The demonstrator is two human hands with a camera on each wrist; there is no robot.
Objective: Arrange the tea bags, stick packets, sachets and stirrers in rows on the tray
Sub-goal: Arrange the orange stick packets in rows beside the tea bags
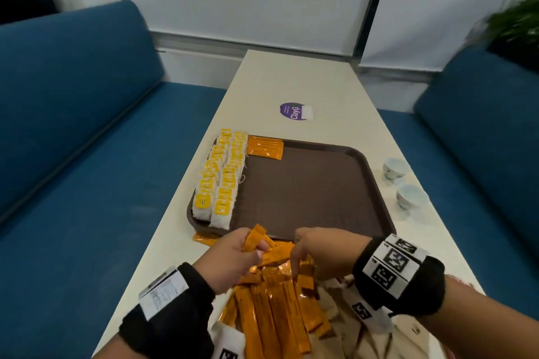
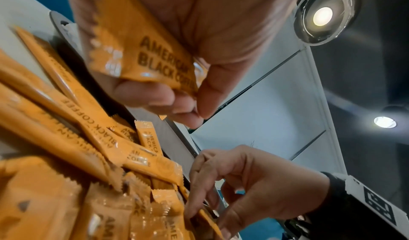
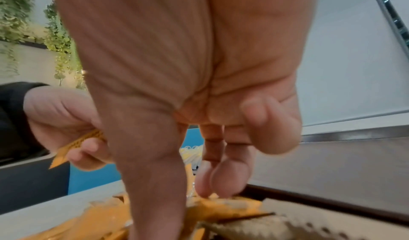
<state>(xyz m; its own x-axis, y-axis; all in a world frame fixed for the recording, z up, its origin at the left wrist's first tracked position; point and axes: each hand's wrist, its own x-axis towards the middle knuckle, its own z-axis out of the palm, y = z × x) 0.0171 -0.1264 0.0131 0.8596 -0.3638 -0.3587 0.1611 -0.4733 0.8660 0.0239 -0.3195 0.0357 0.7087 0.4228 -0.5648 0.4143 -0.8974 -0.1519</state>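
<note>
A brown tray lies on the white table. Two columns of yellow-tagged tea bags fill its left side, and several orange stick packets lie side by side at its far edge. In front of the tray sits a loose pile of orange stick packets. My left hand hovers over the pile and grips a few stick packets. My right hand reaches down into the pile, thumb and fingertips pinching one stick packet.
Two small white cups stand right of the tray. A purple round sticker is beyond it. Beige sachets lie by the pile, and one orange packet by the tray's near-left corner. Blue sofas flank the table.
</note>
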